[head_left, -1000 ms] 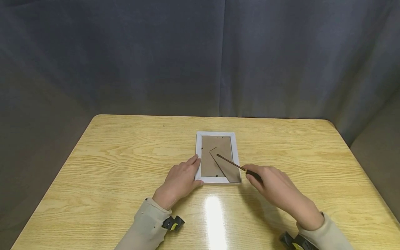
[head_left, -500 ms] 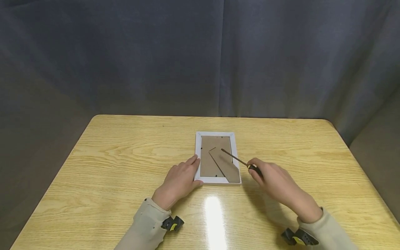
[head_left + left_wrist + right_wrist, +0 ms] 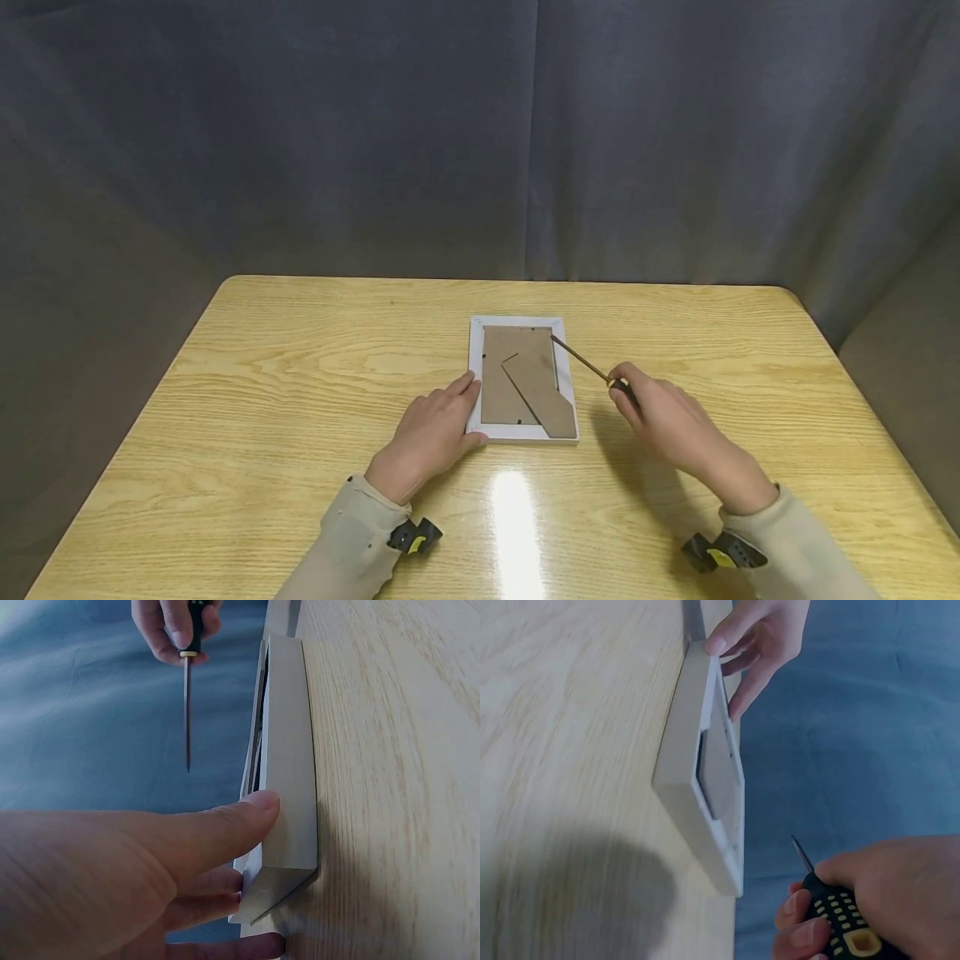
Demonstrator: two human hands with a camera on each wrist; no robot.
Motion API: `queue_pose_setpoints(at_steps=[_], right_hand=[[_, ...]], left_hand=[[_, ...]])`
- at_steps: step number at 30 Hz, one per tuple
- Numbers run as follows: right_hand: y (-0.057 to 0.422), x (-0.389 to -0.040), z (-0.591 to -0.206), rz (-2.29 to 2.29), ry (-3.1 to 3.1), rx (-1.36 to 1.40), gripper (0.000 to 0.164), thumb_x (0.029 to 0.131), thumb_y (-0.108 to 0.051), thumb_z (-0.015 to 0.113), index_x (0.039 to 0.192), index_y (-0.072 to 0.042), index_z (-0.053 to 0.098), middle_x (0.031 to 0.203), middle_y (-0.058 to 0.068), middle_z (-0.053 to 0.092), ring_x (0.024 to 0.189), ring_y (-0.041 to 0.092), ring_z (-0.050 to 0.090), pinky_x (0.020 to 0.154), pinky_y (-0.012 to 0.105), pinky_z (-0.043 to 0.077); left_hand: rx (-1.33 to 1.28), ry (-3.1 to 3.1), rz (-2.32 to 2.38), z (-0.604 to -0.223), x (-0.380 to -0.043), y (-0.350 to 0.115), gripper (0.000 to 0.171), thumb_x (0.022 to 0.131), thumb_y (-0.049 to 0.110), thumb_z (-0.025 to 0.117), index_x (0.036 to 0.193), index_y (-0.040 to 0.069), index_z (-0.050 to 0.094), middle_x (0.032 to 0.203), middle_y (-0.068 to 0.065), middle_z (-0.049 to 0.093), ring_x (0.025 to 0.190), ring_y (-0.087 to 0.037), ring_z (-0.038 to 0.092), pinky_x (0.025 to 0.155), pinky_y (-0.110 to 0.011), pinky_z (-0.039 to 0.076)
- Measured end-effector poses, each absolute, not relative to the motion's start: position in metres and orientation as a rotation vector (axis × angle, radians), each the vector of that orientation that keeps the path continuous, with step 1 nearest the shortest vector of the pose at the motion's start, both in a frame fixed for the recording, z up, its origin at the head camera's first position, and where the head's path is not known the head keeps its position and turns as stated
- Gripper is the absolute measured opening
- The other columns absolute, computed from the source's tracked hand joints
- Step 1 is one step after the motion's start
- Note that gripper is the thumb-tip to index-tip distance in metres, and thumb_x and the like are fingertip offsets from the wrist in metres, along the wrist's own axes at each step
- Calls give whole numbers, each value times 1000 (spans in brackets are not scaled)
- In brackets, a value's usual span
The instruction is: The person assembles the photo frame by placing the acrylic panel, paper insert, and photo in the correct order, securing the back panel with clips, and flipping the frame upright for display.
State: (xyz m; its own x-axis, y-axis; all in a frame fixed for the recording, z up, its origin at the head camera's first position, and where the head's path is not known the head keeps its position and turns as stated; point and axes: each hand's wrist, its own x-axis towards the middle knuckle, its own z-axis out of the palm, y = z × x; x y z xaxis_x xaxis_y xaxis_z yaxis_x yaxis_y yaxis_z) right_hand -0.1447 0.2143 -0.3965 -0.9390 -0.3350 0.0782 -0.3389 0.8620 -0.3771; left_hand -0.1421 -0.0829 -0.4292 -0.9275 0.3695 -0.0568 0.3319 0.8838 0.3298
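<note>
A white picture frame [image 3: 517, 321] lies face down on the table, its brown backing board [image 3: 493, 398] and fold-flat stand [image 3: 553, 412] showing. My left hand [image 3: 429, 435] holds its near left corner, the thumb on the near edge and the fingers along the left side. In my right hand [image 3: 675, 427] is a screwdriver with a thin shaft [image 3: 582, 360] and a black and yellow handle [image 3: 846, 919]. Its tip overlaps the frame's upper right inner edge in the head view; both wrist views show the tip above the board. Small dark tabs [image 3: 483, 357] sit along the opening.
The wood-grain table [image 3: 300, 358] carries the frame near its middle. A dark curtain [image 3: 375, 142] hangs behind the far edge. Each wrist wears a black strap, the left strap [image 3: 415, 537] beside the grey sleeve [image 3: 352, 533]. Glare shows on the near tabletop.
My right hand has moved right and away from me, carrying the screwdriver tip from mid-board to the frame's upper right inner edge. The left hand and the frame have stayed in place.
</note>
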Motion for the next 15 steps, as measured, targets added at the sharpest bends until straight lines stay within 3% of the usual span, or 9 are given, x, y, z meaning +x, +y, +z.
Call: queue_pose_setpoints(at_steps=[15], right_hand=[[232, -165, -412, 651, -3005, 340, 23, 105, -20, 52, 121, -5, 61, 80, 10, 65, 62, 19, 53, 50, 31, 36]], left_hand=[[554, 2928, 473, -429, -142, -84, 74, 90, 36, 76, 149, 1, 48, 160, -15, 42, 126, -38, 61, 100, -51, 52]])
